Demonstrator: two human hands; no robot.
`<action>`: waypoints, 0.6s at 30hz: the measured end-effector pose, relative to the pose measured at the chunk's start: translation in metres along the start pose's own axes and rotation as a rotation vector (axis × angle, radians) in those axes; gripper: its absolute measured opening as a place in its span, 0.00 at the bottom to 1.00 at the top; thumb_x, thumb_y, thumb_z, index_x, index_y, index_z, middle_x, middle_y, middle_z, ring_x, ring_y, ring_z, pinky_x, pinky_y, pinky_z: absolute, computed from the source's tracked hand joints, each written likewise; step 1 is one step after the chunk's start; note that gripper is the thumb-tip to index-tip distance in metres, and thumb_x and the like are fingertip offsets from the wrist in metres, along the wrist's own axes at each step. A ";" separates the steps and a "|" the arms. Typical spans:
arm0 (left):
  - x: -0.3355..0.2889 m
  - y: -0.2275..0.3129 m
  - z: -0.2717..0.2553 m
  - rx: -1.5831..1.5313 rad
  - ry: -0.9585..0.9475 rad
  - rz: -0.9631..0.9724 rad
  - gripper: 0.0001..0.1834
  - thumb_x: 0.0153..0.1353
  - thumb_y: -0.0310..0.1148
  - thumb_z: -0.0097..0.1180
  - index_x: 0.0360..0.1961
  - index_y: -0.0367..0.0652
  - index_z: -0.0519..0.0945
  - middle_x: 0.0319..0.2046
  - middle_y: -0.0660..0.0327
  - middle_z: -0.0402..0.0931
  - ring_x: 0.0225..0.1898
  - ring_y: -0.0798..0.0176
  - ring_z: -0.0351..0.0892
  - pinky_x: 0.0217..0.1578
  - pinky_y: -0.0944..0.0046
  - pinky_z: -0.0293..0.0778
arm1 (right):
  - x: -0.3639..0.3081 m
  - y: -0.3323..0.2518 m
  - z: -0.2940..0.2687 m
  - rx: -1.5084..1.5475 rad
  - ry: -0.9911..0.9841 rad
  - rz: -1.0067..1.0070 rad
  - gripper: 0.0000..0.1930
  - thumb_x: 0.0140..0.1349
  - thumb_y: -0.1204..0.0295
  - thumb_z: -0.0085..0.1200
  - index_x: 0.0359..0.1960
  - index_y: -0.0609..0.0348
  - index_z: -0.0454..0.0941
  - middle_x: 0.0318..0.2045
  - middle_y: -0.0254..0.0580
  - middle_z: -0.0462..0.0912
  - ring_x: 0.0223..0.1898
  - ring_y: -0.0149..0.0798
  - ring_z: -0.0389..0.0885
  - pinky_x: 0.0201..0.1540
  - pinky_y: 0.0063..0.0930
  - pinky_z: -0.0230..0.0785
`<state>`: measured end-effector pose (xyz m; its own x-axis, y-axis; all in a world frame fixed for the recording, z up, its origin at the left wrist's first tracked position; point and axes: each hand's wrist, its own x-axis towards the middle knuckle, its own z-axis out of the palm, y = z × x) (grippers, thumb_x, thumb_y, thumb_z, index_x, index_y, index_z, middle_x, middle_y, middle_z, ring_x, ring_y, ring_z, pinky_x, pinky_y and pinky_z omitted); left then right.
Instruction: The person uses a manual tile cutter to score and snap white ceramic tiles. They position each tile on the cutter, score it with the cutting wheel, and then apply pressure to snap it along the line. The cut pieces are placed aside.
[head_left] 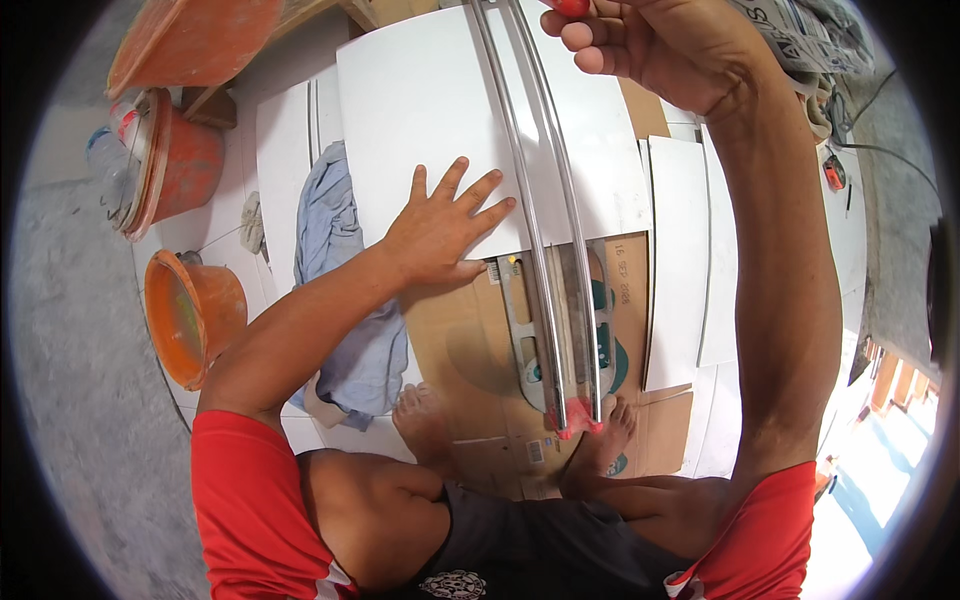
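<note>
My left hand [440, 225] lies flat with fingers spread on a large white tile [420, 110], just left of the rails. Two chrome rails [540, 215] of a manual tile cutter run lengthwise over the tile, ending near my feet in a red end piece [577, 418]. The cutter's metal base [525, 335] shows beyond the tile's near edge. At the top right of the rails, my right hand [665, 45] has its fingers curled around a red handle [570, 6], mostly cut off by the picture's upper edge.
Cardboard [465, 345] lies under the cutter. A blue cloth [345, 290] sits left of the tile. Orange buckets [215, 310] stand farther left. White tile pieces [680, 260] lie on the right, near a small red-and-black tool [834, 173] and a cable [890, 148].
</note>
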<state>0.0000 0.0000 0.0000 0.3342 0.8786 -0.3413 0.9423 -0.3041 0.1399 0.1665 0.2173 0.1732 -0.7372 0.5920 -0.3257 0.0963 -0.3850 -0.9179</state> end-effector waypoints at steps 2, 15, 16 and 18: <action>-0.001 0.000 0.001 -0.003 0.003 -0.008 0.49 0.52 0.52 0.69 0.74 0.60 0.61 0.77 0.58 0.49 0.77 0.35 0.44 0.66 0.18 0.52 | 0.000 0.000 0.002 0.012 -0.016 0.003 0.11 0.70 0.69 0.56 0.39 0.68 0.78 0.28 0.43 0.83 0.25 0.32 0.84 0.30 0.23 0.82; 0.005 0.002 0.000 -0.016 -0.002 -0.018 0.49 0.50 0.52 0.71 0.74 0.61 0.63 0.76 0.57 0.51 0.76 0.34 0.45 0.64 0.18 0.55 | 0.002 0.000 0.000 0.032 -0.023 -0.009 0.12 0.70 0.67 0.57 0.40 0.67 0.77 0.28 0.41 0.82 0.25 0.32 0.84 0.29 0.23 0.82; 0.005 0.002 -0.001 -0.017 -0.002 -0.016 0.49 0.50 0.52 0.71 0.73 0.61 0.63 0.76 0.57 0.51 0.76 0.33 0.46 0.64 0.18 0.55 | 0.002 -0.001 0.000 0.024 -0.019 -0.009 0.12 0.70 0.68 0.57 0.40 0.68 0.77 0.28 0.41 0.82 0.25 0.32 0.84 0.29 0.24 0.82; 0.006 0.003 -0.002 -0.015 0.000 -0.013 0.49 0.50 0.51 0.71 0.73 0.60 0.64 0.76 0.57 0.51 0.75 0.33 0.46 0.64 0.18 0.56 | 0.000 -0.003 0.002 0.001 -0.001 -0.018 0.11 0.70 0.68 0.57 0.40 0.68 0.77 0.28 0.42 0.82 0.25 0.32 0.84 0.29 0.24 0.82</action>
<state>0.0051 0.0048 0.0009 0.3217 0.8824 -0.3433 0.9463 -0.2871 0.1489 0.1650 0.2174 0.1762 -0.7396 0.5980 -0.3088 0.0822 -0.3751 -0.9233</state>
